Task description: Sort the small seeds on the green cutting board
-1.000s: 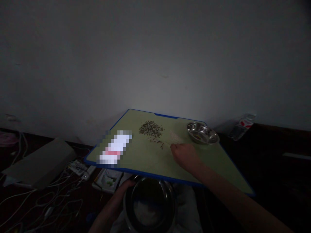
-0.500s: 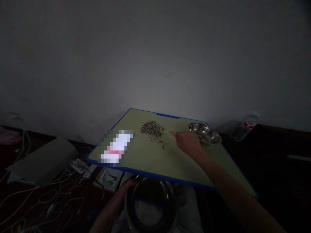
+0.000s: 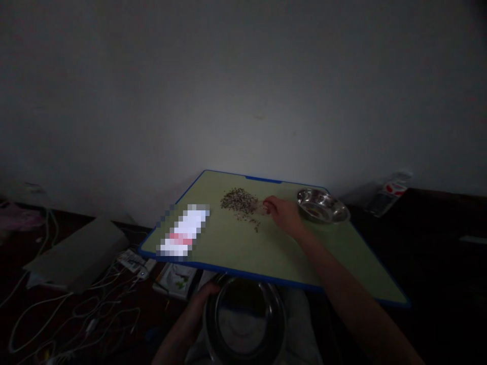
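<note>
**Right hand with pale piece, at a heap of mixed grains**

Right hand [image 3: 283, 213]: fingers drawn together, apparently pinching a pale, see-through piece [image 3: 261, 206] whose outline was blurred; its exact kind could not be told. The piece reached to the right edge of the grain heap [image 3: 238, 200]. Judged light, thin and somewhat bendable; best taken by the end away from the grains, in a light pinch.

Grain heap: dark and pale bits, loose, on the upper middle of the folding table [image 3: 228, 248], green-topped and blue-edged. Probably dry and hard, nearly weightless singly, apt to roll or scatter; suited to a fingertip pinch or a flat edge. A few strays lay just nearer the person.

Small metal bowl [image 3: 323, 207]: right of the heap, upright, apart from the hand. Likely light, smooth, easiest by the rim.

Left hand [image 3: 203, 299]: closed on the left rim of the large metal bowl [image 3: 243, 324], below the table's near edge. Likely heavier, slick-walled; rim the sound hold.

Outlying: pixelated bright rectangle [image 3: 182, 235], left on the table; packet [image 3: 390, 192], beyond its right side.

Change from half a second earlier: the right hand, formerly overlapping the small bowl in view, had moved clear of it, and the pale piece, formerly short of the heap, met its edge. The left hand's hold was unchanged.
</note>
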Action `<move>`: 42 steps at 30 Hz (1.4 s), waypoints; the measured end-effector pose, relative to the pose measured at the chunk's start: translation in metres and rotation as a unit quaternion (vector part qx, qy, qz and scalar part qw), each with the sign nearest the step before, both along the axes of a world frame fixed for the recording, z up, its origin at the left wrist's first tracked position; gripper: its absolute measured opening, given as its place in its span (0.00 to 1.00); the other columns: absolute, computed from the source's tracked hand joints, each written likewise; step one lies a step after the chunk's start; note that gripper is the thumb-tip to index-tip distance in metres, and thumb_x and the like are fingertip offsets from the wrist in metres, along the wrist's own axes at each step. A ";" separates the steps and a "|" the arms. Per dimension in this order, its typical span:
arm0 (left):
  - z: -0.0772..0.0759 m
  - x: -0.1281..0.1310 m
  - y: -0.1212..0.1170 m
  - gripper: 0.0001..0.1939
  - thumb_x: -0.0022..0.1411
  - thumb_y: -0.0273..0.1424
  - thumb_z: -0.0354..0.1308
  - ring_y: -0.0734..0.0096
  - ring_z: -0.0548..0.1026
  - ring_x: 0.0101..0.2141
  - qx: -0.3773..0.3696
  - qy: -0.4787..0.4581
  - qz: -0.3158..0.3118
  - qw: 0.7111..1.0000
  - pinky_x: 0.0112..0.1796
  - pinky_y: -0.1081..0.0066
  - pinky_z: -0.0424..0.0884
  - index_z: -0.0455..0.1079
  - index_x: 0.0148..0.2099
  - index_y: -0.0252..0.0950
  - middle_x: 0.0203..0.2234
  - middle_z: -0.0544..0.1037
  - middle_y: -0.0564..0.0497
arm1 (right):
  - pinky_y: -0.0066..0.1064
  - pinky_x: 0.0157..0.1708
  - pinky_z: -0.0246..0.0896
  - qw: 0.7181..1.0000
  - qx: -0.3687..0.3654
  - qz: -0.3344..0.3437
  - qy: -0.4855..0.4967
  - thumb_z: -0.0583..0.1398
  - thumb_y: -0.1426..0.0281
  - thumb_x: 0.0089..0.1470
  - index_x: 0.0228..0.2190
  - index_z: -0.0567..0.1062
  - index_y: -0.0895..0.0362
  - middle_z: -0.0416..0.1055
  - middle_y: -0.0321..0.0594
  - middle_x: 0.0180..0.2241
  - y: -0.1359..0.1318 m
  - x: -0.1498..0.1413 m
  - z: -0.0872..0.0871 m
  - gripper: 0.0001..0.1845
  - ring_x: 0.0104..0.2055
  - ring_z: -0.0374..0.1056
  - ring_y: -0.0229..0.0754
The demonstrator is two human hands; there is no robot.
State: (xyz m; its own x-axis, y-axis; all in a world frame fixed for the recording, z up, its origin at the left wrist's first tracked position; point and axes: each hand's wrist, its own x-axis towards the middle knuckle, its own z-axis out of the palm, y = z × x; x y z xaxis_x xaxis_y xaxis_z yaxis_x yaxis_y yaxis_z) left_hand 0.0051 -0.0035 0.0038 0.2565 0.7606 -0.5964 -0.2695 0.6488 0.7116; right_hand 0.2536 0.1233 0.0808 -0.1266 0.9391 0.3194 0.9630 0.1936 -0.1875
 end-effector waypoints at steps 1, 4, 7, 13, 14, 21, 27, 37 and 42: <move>0.000 0.000 0.000 0.09 0.45 0.32 0.54 0.70 0.69 0.18 0.006 0.002 0.009 1.000 0.26 0.71 0.62 0.69 0.18 0.36 0.12 0.74 0.55 | 0.27 0.34 0.55 1.000 -0.003 0.002 0.000 0.47 0.66 0.59 0.42 0.71 0.56 0.75 0.38 0.32 -0.001 0.000 -0.003 0.16 0.34 0.68 0.39; -0.003 -0.001 0.001 0.08 0.45 0.31 0.54 0.70 0.69 0.18 0.012 0.007 0.014 1.000 0.26 0.71 0.62 0.69 0.18 0.36 0.12 0.74 0.56 | 0.28 0.34 0.56 1.000 -0.003 0.023 0.000 0.48 0.66 0.58 0.41 0.72 0.57 0.74 0.40 0.36 -0.003 -0.004 -0.007 0.16 0.35 0.69 0.40; -0.011 -0.005 0.003 0.07 0.45 0.31 0.54 0.67 0.72 0.22 -0.003 0.003 0.000 1.000 0.30 0.70 0.64 0.71 0.22 0.35 0.16 0.77 0.53 | 0.28 0.38 0.56 0.999 0.005 0.039 0.002 0.48 0.67 0.58 0.41 0.72 0.57 0.73 0.42 0.40 -0.002 -0.010 -0.010 0.16 0.39 0.68 0.41; -0.020 -0.013 0.007 0.07 0.47 0.31 0.55 0.68 0.72 0.21 -0.016 -0.022 0.000 1.000 0.29 0.70 0.64 0.71 0.21 0.35 0.14 0.76 0.55 | 0.28 0.39 0.56 1.000 0.004 0.010 -0.007 0.47 0.67 0.59 0.43 0.71 0.58 0.73 0.43 0.40 -0.003 -0.014 -0.011 0.17 0.40 0.67 0.41; -0.019 -0.014 0.007 0.07 0.47 0.31 0.55 0.68 0.73 0.21 -0.014 -0.021 0.003 1.000 0.29 0.71 0.64 0.71 0.21 0.35 0.15 0.77 0.55 | 0.28 0.38 0.56 1.000 -0.001 0.004 -0.010 0.46 0.67 0.59 0.43 0.70 0.57 0.73 0.43 0.39 -0.003 -0.014 -0.011 0.17 0.39 0.67 0.41; -0.015 -0.011 0.009 0.08 0.48 0.29 0.53 0.67 0.74 0.22 -0.010 -0.029 -0.002 1.000 0.30 0.69 0.65 0.72 0.23 0.34 0.16 0.79 0.53 | 0.27 0.35 0.55 0.999 -0.027 -0.009 -0.028 0.46 0.68 0.60 0.43 0.69 0.57 0.73 0.43 0.38 -0.003 -0.015 -0.009 0.16 0.37 0.67 0.40; -0.011 -0.010 0.007 0.08 0.47 0.30 0.54 0.67 0.73 0.21 -0.024 -0.040 -0.003 0.999 0.30 0.70 0.65 0.72 0.22 0.34 0.15 0.78 0.53 | 0.27 0.35 0.54 0.998 -0.035 0.010 -0.045 0.45 0.68 0.60 0.42 0.69 0.57 0.73 0.44 0.38 -0.006 -0.018 -0.008 0.16 0.38 0.68 0.41; -0.002 -0.005 0.005 0.08 0.48 0.30 0.53 0.67 0.72 0.20 -0.034 -0.011 0.014 0.999 0.30 0.68 0.64 0.70 0.22 0.35 0.12 0.75 0.54 | 0.26 0.35 0.54 0.998 -0.048 0.025 -0.006 0.46 0.67 0.59 0.40 0.70 0.57 0.74 0.42 0.37 -0.002 -0.018 -0.015 0.15 0.37 0.68 0.40; 0.007 0.000 0.004 0.08 0.48 0.29 0.53 0.69 0.70 0.18 -0.025 0.029 0.036 0.999 0.30 0.69 0.63 0.68 0.19 0.36 0.12 0.74 0.55 | 0.27 0.34 0.54 0.998 -0.039 0.040 0.011 0.48 0.67 0.59 0.39 0.70 0.56 0.74 0.42 0.36 0.000 -0.017 -0.018 0.14 0.37 0.68 0.41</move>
State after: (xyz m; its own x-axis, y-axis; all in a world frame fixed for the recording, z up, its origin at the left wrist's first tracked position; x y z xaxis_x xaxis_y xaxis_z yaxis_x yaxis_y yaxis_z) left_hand 0.0050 0.0002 0.0113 0.1656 0.7449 -0.6463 -0.2758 0.6642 0.6948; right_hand 0.2361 0.1232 0.0625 -0.1963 0.9485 0.2485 0.9406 0.2538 -0.2256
